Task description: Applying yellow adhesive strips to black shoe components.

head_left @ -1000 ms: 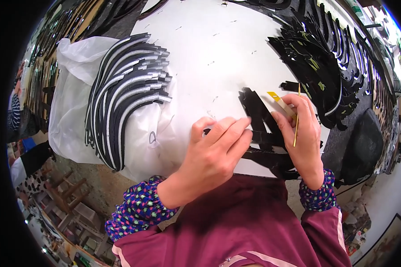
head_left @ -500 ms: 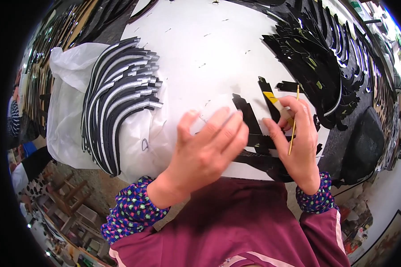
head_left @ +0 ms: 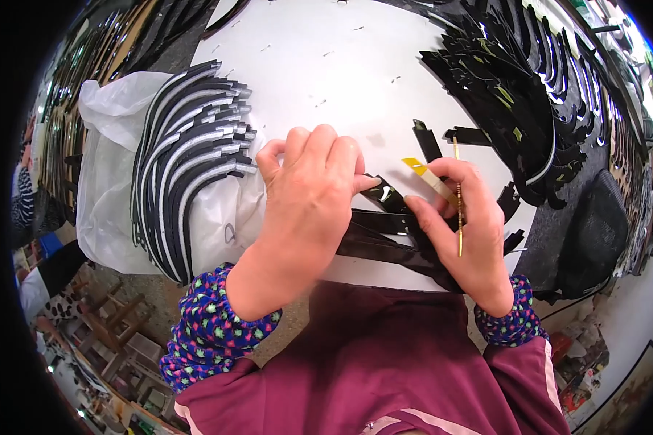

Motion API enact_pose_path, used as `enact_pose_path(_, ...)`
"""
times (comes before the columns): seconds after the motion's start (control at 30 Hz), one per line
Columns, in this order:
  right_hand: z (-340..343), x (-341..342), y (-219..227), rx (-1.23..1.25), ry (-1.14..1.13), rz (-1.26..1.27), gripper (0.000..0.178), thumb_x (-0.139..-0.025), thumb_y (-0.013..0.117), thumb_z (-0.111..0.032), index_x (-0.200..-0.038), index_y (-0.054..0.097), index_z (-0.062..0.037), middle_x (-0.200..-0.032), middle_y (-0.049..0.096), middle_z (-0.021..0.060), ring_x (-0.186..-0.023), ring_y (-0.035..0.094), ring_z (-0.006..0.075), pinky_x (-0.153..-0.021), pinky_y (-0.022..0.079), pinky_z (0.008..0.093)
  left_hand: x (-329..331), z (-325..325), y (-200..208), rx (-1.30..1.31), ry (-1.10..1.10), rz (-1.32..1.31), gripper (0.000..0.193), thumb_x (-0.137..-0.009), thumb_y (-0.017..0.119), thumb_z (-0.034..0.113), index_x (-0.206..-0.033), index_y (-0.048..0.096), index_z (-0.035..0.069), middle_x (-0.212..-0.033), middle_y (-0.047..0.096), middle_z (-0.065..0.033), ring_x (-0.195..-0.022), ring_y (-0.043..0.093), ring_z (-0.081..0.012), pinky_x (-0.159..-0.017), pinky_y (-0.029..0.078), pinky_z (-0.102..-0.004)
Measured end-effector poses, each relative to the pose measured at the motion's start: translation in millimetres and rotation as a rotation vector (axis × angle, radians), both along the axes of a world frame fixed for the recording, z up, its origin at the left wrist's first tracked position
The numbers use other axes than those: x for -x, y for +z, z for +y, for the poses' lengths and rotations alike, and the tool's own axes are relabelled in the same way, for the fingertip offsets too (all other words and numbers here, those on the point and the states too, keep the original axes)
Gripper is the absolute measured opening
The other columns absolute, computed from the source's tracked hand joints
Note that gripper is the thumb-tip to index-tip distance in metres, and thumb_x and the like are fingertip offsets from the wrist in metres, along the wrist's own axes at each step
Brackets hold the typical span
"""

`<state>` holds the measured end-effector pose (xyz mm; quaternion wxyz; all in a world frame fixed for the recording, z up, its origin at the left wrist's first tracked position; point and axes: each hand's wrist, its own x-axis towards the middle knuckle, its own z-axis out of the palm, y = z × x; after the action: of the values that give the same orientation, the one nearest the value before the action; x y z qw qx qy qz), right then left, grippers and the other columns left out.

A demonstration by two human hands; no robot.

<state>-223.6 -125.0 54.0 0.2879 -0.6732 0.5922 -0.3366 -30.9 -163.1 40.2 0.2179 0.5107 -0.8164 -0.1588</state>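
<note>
My left hand (head_left: 308, 192) is over the white board with its fingers curled. Its thumb presses at the near-left end of a glossy black strip (head_left: 393, 197), pinching it. My right hand (head_left: 471, 225) is beside the strip, closed round a flat pale tool with a yellow end (head_left: 422, 171). A thin yellow stick (head_left: 459, 210) also lies across its fingers. More dark strips (head_left: 384, 249) lie below and between my hands. Two short black pieces, one upright (head_left: 426, 139) and one sideways (head_left: 469, 135), rest beyond my right hand.
To the left, a stack of curved black-and-white strips (head_left: 189, 156) lies on crumpled clear plastic (head_left: 98, 177). A heap of black strips (head_left: 504, 101) fills the board's right side. A dark mesh bundle (head_left: 595, 228) sits at the right edge. Small dark scraps dot the white board (head_left: 297, 80).
My left hand has moved up and curled its fingers, its thumb now at the black strip's end. My right hand has shifted slightly left, with the yellow-ended tool tilted further left.
</note>
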Motion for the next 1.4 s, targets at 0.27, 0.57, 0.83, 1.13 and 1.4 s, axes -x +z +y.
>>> enact_pose_path(0.27, -7, -8, 4, -0.066, 0.071, -0.043, 0.026, -0.084, 0.07, 0.006, -0.106, 0.056, -0.0005, -0.09, 0.061, 0.016, -0.078, 0.063, 0.0332, -0.069, 0.05, 0.0388, -6, 4, 2, 0.07, 0.044, -0.121, 0.018, -0.082, 0.075, 0.019, -0.087, 0.058, 0.013, -0.089, 0.051, -0.002, -0.094, 0.05, -0.0205, -0.091, 0.032, -0.0415)
enact_pose_path(0.57, -11, 3, 2, 0.166, -0.082, 0.106, 0.032, -0.092, 0.068, 0.0, -0.123, 0.059, 0.0001, -0.101, 0.06, 0.0097, -0.079, 0.058, 0.0175, -0.07, 0.048, 0.0275, -8, 17, 15, 0.317, 0.01, -0.103, 0.021, -0.083, 0.066, 0.01, -0.104, 0.067, 0.01, -0.104, 0.06, -0.0003, -0.097, 0.057, -0.0171, -0.098, 0.03, -0.0408)
enact_pose_path(0.83, -6, 11, 3, 0.097, -0.073, 0.081, 0.043, -0.092, 0.06, 0.01, -0.134, 0.056, 0.0046, -0.103, 0.055, 0.0125, -0.078, 0.055, 0.0163, -0.065, 0.048, 0.0269, 30, 3, 16, 0.079, -0.188, 0.021, 0.035, -0.088, 0.064, 0.007, -0.123, 0.066, 0.005, -0.125, 0.063, -0.0092, -0.11, 0.059, -0.0238, -0.097, 0.04, -0.0367)
enact_pose_path(1.13, -12, 17, -2, 0.19, -0.001, 0.391, 0.061, -0.083, 0.059, 0.011, -0.143, 0.047, 0.0081, -0.107, 0.059, 0.0182, -0.081, 0.066, 0.0281, -0.065, 0.055, 0.034, 33, 2, 6, 0.14, -0.215, -0.097, 0.042, -0.085, 0.058, 0.006, -0.126, 0.066, 0.004, -0.128, 0.065, -0.0053, -0.113, 0.059, -0.0199, -0.1, 0.039, -0.0367)
enact_pose_path(1.4, -10, 11, 6, 0.196, 0.122, 0.355, 0.057, -0.086, 0.066, 0.004, -0.141, 0.049, 0.0092, -0.108, 0.061, 0.0173, -0.075, 0.067, 0.0225, -0.06, 0.054, 0.0314, 32, -8, 26, -0.603, 0.135, 0.721, 0.019, -0.095, 0.071, 0.017, -0.109, 0.068, 0.003, -0.091, 0.069, -0.0065, -0.068, 0.062, -0.0118, -0.059, 0.047, -0.0229)
